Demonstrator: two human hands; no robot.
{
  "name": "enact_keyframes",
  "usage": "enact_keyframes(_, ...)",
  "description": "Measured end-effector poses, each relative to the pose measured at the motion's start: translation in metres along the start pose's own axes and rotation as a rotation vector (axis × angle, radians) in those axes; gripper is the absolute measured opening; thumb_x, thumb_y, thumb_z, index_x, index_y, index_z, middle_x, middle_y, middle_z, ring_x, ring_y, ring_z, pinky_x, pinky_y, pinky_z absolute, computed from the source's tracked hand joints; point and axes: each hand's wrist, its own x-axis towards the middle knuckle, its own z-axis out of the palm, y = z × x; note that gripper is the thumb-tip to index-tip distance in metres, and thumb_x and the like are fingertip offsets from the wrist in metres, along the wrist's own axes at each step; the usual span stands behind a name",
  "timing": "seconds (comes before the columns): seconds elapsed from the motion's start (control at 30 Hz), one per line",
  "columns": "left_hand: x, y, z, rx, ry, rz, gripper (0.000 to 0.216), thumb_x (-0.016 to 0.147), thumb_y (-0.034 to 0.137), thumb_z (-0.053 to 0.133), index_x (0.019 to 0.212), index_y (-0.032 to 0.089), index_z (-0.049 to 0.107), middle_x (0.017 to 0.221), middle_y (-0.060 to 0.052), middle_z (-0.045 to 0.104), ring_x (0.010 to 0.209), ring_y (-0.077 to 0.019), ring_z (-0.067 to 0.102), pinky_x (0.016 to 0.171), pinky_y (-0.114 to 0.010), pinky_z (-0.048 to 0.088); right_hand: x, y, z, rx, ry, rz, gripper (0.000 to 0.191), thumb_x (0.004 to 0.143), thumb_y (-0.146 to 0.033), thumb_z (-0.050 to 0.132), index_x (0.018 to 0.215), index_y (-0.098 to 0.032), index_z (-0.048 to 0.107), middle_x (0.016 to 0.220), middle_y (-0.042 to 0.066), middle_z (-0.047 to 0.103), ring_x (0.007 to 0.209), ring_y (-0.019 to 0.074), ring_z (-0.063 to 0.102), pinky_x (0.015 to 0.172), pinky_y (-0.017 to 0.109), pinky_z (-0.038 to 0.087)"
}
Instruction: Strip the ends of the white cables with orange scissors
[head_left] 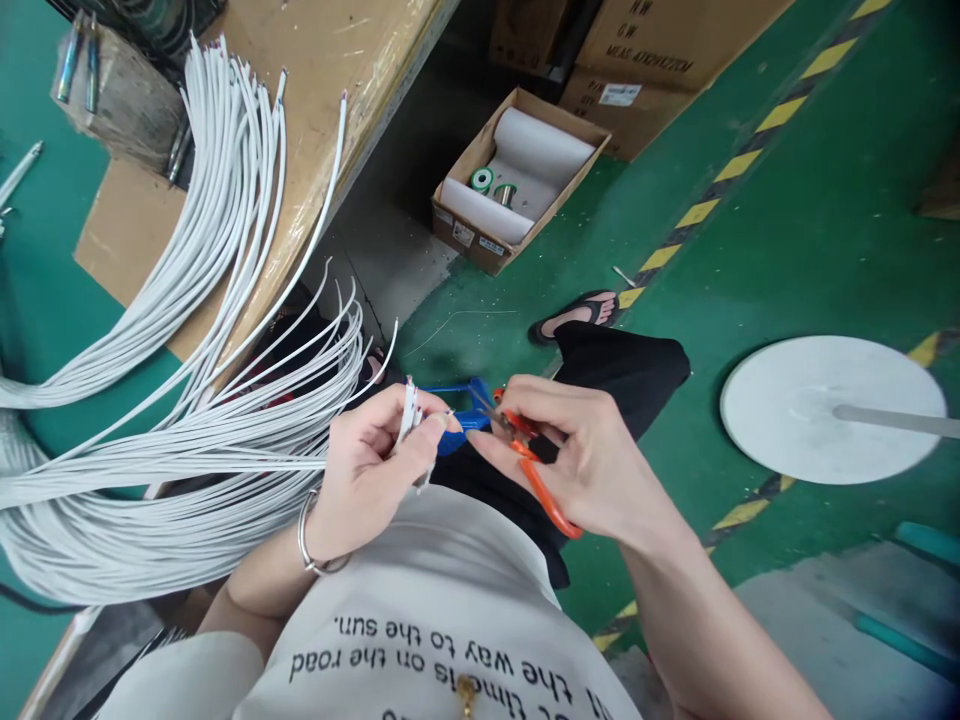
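Observation:
My left hand is closed around white cables, their ends sticking up between thumb and fingers. My right hand grips orange-handled cutters, with the blades pointing toward the left fingertips. A small gap separates the blade tips from the cable end pinched there. Below both hands shows part of a blue object, mostly hidden. To the left, a large bundle of white cables drapes over the table edge toward my left hand.
Another bundle of white cables lies on the table. An open cardboard box with green-ended spools stands on the floor, near stacked cartons. A round white disc-shaped base with a pole is at right. Yellow-black tape crosses the floor.

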Motion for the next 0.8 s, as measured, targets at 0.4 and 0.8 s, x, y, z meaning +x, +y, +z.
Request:
enact_keyframes(0.4, -0.0005, -0.0051, 0.0010, 0.200, 0.027, 0.107, 0.010, 0.100, 0.025, 0.069, 0.092, 0.021, 0.073, 0.064, 0.006, 0.051, 0.051, -0.0072, 0.038, 0.046, -0.021, 0.032, -0.0016, -0.0052, -0.0003, -0.124, -0.108, -0.030, 0.046, 0.090, -0.016, 0.062, 0.065, -0.022, 0.024, 0.060, -0.006, 0.028, 0.057, 0.0096, 0.022, 0.050, 0.029, 0.022)
enact_keyframes(0.8, 0.0004, -0.0039, 0.0023, 0.168, 0.028, 0.096, 0.009, 0.100, 0.022, 0.069, 0.091, 0.021, 0.072, 0.063, 0.007, 0.050, 0.051, -0.0061, 0.036, 0.047, -0.019, 0.031, -0.0025, -0.0044, 0.0056, -0.119, -0.056, -0.038, 0.043, 0.082, -0.008, 0.060, 0.066, -0.022, 0.022, 0.059, -0.005, 0.027, 0.058, 0.0096, 0.021, 0.051, 0.029, 0.021)
